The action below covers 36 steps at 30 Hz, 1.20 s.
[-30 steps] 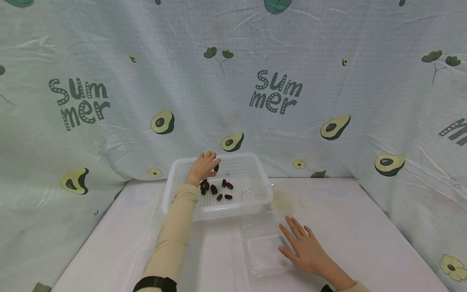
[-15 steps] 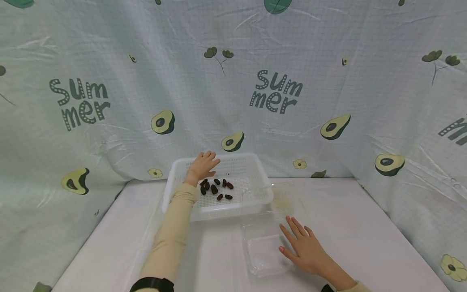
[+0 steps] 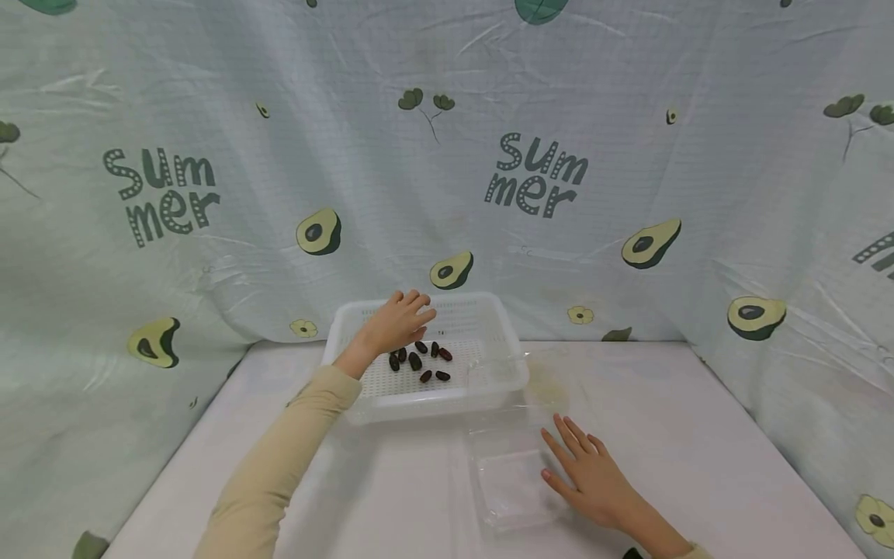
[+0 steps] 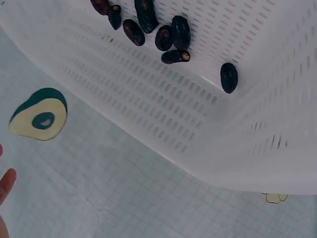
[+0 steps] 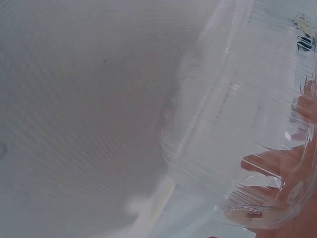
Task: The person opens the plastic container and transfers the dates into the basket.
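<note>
Over the left back part of a white perforated plastic basket (image 3: 433,404), my left hand (image 3: 400,321) hovers with loosely bent fingers and nothing in them. Several dark dates (image 3: 415,362) lie on the basket floor, some hidden behind that hand. In the left wrist view, the dates (image 4: 181,33) look glossy and nearly black, and only fingertips (image 4: 7,183) show at the left edge. A clear plastic box (image 3: 513,485) stands on the table in front of the basket. My right hand (image 3: 594,477) is spread at its right side; the right wrist view shows fingers (image 5: 265,162) through the clear plastic.
A clear lid (image 3: 499,371) overlaps the basket's right front corner in the head view. The white-covered table (image 3: 670,435) extends to both sides. A pale sheet (image 3: 391,186) printed with avocados hangs behind and along the sides.
A second ago my left hand held a date; it then let it go, and the date lies in the basket. The hand has since shifted slightly right, its forearm swinging left. The right hand stays put.
</note>
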{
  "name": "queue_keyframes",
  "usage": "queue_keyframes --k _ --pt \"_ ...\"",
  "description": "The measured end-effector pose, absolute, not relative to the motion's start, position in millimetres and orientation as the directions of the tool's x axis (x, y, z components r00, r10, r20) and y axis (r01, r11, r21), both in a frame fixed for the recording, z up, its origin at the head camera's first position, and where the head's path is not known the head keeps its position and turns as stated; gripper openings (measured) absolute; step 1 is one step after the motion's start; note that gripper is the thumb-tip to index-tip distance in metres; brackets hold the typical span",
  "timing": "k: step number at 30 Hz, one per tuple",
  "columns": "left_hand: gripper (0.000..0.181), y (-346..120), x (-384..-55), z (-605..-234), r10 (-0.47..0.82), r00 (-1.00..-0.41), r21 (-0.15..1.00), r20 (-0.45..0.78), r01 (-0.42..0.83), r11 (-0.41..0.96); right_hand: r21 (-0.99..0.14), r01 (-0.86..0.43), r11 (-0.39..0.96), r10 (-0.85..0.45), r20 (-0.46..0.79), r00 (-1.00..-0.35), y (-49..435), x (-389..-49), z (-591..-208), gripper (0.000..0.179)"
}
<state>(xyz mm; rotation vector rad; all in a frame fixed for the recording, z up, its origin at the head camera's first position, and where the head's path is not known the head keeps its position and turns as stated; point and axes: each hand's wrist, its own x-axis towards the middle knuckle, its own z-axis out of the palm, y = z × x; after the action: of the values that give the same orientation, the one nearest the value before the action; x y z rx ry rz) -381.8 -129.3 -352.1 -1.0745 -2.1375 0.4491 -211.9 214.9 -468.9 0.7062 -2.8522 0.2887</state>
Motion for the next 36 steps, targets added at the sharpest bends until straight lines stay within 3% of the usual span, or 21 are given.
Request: queue_keyframes --k 7,19,27,36 --pt "0.019 -121.5 -356.7 -345.7 0.815 -0.35 -0.527 0.463 0.631 0.57 -0.133 -0.483 0.866 -0.44 0.259 -0.86 215.1 -212.2 -471.0 0.056" --pt "0.024 -112.8 -324.5 -343.5 0.836 -0.278 -0.554 0.472 0.645 0.527 -0.129 -0.474 0.871 -0.427 0.278 -0.86 216.1 -211.7 -473.9 0.056" --pt "0.025 -106.6 -311.2 -340.1 0.847 -0.191 -0.58 0.496 0.653 0.487 -0.128 -0.493 0.861 -0.44 0.299 -0.847 215.5 -211.3 -474.6 0.056" --pt "0.026 -104.4 -305.2 -340.1 0.855 -0.187 -0.592 0.484 0.649 0.477 -0.119 -0.505 0.855 -0.446 0.329 -0.833 215.1 -210.4 -475.7 0.055"
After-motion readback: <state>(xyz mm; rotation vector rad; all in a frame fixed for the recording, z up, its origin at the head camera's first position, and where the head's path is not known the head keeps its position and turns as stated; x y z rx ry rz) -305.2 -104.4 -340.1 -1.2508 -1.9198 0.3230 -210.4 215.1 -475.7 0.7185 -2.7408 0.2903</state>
